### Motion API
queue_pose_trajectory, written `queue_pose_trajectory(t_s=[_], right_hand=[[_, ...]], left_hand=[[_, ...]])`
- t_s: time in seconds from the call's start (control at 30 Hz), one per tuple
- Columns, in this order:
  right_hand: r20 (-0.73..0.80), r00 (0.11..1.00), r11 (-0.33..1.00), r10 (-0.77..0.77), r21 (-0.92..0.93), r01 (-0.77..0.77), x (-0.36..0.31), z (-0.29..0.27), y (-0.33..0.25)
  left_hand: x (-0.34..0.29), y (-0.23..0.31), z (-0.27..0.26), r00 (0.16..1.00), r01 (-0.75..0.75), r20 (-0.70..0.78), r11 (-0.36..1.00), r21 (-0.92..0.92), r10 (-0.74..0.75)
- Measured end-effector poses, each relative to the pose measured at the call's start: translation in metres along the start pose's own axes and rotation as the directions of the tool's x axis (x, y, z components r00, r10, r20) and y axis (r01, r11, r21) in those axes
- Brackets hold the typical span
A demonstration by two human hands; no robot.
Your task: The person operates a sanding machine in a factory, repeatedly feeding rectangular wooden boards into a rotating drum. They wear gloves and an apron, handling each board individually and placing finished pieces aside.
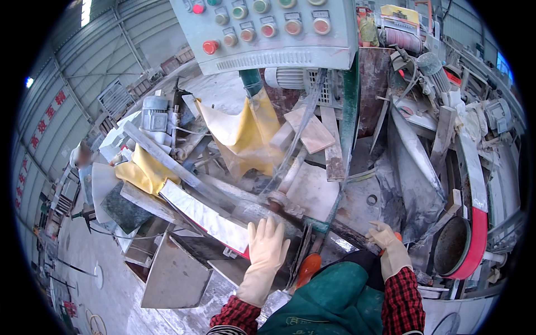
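Observation:
My left hand (264,257), in a cream rubber glove, lies palm down with its fingers stretched out. It is beside the near end of a long white slab strip (206,215) with a red lower edge, and its fingertips reach over a dusty grey machine part (245,209). Whether it presses on anything is hidden. My right hand (389,250), gloved alike, is over the machine's edge at the right, with its fingers loosely bent and apart. No object shows in it. Between my hands are the green apron (329,301) and an orange boot (308,269).
A grey control box (268,47) with several coloured buttons hangs ahead, above yellow sheeting (251,131). Grey boards (173,273) stand at the left. Stone offcuts (310,129) lie beyond my hands. At the right are a curved metal guard (410,151) and a red-rimmed wheel (474,245).

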State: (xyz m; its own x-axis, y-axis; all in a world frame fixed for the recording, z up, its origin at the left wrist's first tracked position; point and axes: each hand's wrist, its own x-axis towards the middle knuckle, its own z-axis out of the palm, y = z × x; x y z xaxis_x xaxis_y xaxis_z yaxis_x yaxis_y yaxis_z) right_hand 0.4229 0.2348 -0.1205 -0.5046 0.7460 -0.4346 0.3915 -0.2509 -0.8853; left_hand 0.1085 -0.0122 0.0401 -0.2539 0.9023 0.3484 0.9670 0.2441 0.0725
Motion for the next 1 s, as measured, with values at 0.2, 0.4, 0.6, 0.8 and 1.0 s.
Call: queue_pose_trajectory(t_s=[0.2, 0.4, 0.6, 0.8, 1.0], right_hand=[[-0.007, 1.000, 1.000, 0.013, -0.003, -0.013, 0.001, -0.004, 0.004], [0.010, 1.000, 1.000, -0.010, -0.026, 0.011, 0.002, 0.005, -0.003], [-0.003, 0.999, 0.999, -0.046, -0.021, 0.046, -0.001, -0.001, -0.001], [0.026, 0.998, 0.998, -0.054, 0.025, 0.054, -0.020, 0.009, -0.028], [0.163, 0.953, 0.917, -0.255, 0.354, 0.185, -0.043, 0.081, -0.081]], left_hand=[[-0.007, -0.026, -0.049, 0.986, 0.143, -0.103, 0.976, 0.166, -0.127], [-0.037, -0.075, -0.014, 0.949, 0.313, -0.014, 0.948, -0.062, -0.314], [-0.024, -0.053, -0.028, 0.940, 0.337, 0.072, 0.941, -0.034, -0.334], [-0.030, -0.045, -0.042, 0.942, 0.307, 0.150, 0.951, -0.034, -0.299], [-0.021, -0.028, -0.044, 0.973, -0.023, -0.227, 0.958, -0.286, -0.045]])
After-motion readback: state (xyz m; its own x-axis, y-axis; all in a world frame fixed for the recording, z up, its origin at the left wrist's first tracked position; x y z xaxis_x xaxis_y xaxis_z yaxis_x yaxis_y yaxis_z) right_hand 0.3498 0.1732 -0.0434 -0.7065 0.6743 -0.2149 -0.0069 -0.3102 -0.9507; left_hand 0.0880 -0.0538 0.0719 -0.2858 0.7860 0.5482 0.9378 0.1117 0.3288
